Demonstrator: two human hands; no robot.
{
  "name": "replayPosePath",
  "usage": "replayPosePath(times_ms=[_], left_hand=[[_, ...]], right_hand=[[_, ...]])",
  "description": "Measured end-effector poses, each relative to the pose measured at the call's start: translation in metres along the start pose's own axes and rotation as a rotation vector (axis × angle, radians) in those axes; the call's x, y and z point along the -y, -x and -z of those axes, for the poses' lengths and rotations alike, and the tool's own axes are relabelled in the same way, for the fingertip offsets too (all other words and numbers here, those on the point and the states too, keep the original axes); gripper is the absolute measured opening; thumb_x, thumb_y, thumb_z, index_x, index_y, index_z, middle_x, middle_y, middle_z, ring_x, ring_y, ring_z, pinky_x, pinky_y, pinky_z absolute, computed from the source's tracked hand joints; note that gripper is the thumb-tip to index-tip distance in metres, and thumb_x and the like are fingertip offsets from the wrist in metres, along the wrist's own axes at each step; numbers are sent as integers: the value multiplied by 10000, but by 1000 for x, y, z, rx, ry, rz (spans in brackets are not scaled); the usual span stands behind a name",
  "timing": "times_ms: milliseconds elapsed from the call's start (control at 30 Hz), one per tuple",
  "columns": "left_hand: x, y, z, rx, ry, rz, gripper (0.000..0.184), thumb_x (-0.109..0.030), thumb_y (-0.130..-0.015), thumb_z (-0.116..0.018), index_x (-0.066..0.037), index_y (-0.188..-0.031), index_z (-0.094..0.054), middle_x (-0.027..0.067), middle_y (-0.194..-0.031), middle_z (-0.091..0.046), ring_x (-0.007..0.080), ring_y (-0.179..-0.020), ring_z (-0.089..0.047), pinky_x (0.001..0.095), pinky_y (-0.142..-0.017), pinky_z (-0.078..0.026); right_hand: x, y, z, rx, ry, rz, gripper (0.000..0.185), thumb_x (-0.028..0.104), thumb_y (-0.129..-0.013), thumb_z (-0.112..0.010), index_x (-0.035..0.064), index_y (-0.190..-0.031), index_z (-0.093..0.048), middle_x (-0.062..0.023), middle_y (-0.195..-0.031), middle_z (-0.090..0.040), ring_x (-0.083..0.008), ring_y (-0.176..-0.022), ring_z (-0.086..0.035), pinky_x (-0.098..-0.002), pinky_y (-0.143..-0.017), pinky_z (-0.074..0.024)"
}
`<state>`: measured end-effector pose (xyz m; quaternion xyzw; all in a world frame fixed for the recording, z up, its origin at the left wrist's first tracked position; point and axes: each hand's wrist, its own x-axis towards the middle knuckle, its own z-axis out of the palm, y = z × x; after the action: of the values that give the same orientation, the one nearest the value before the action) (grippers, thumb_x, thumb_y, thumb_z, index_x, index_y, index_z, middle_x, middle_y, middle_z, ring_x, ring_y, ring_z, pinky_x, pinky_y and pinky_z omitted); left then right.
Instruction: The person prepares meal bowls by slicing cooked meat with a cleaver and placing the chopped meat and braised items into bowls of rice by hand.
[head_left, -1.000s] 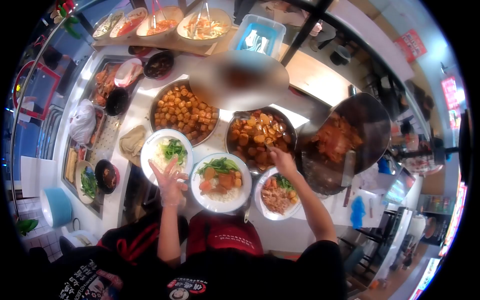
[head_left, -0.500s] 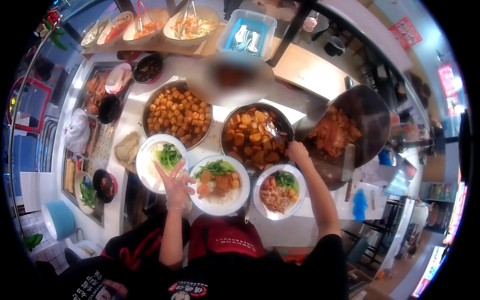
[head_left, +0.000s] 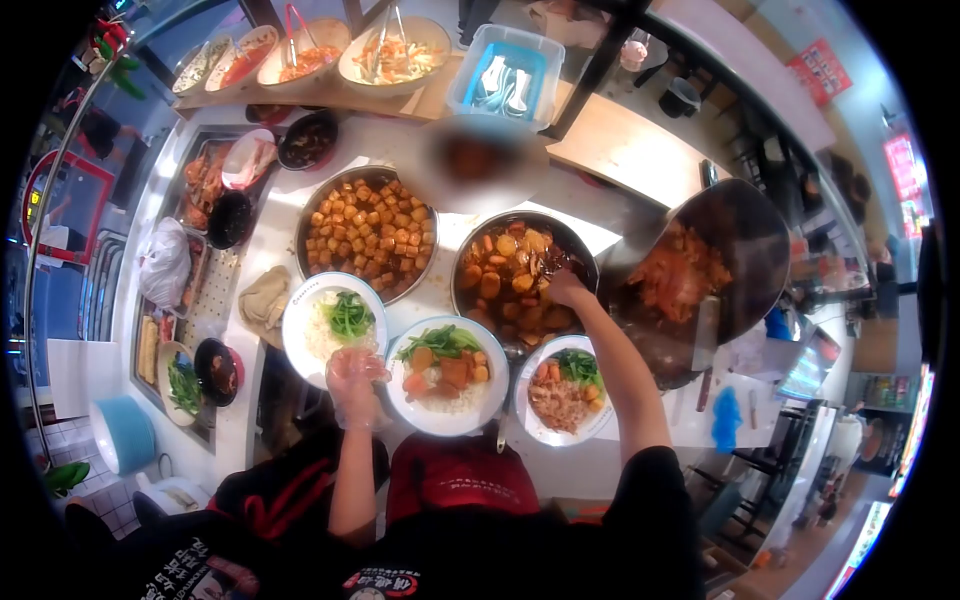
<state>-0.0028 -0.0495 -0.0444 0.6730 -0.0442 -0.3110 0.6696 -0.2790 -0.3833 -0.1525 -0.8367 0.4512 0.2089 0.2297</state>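
Observation:
My right hand (head_left: 569, 288) is closed on a serving spoon over the pan of brown stew (head_left: 485, 285); the spoon is mostly hidden by hand and sauce. My left hand (head_left: 356, 375), in a clear glove, has its fingers drawn together at the lower rim of a plate of rice and greens (head_left: 312, 328). Whether it grips that rim is unclear. Just right of it sits a plate with rice, greens and stewed chunks (head_left: 447, 413). Farther right, a plate with minced meat, greens and carrot (head_left: 562, 405) lies below my right forearm. A pan of braised tofu cubes (head_left: 368, 232) stands behind the rice plate.
A large tilted pot of meat (head_left: 685, 270) stands to the right. Bowls of shredded vegetables with tongs (head_left: 395, 52) and a tub of white spoons (head_left: 505, 80) line the back shelf. Dark bowls (head_left: 230, 218) and trays fill the left side. Another person's black clothing (head_left: 190, 560) shows lower left.
My right hand has moved left and inward over the stew, with the spoon dipping into it. My left fingers, spread before over the rice plate, have drawn together at its lower rim.

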Motion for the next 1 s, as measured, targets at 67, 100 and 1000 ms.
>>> replayPosePath(times_ms=[67,100,1000], left_hand=[[1,2,1,-10,-3,9,112,-119,-934,-576,-21,-974,-543,86,-763,-612,162,-642,-615,267,-561,-532],[-1,3,1,-6,-13,28,119,-133,-934,-574,-21,-964,-547,89,-769,-613,165,-636,-612,270,-564,-528],[23,28,-40,220,-5,222,95,-170,-947,-564,-79,-919,-558,45,-763,-579,96,-538,-524,225,-412,-390]], right_hand=[[11,24,24,1,-250,-33,304,111,-843,-503,-60,-1012,-689,-278,-1059,-658,-382,-977,-658,-413,-864,-530],[3,26,20,7,-249,-39,304,111,-843,-503,-60,-1012,-689,-278,-1059,-658,-382,-977,-658,-413,-864,-530],[-20,-17,-44,-95,-688,-367,272,272,-909,-555,43,-829,-678,-113,-636,-597,-257,-485,-564,-383,-467,-448]])
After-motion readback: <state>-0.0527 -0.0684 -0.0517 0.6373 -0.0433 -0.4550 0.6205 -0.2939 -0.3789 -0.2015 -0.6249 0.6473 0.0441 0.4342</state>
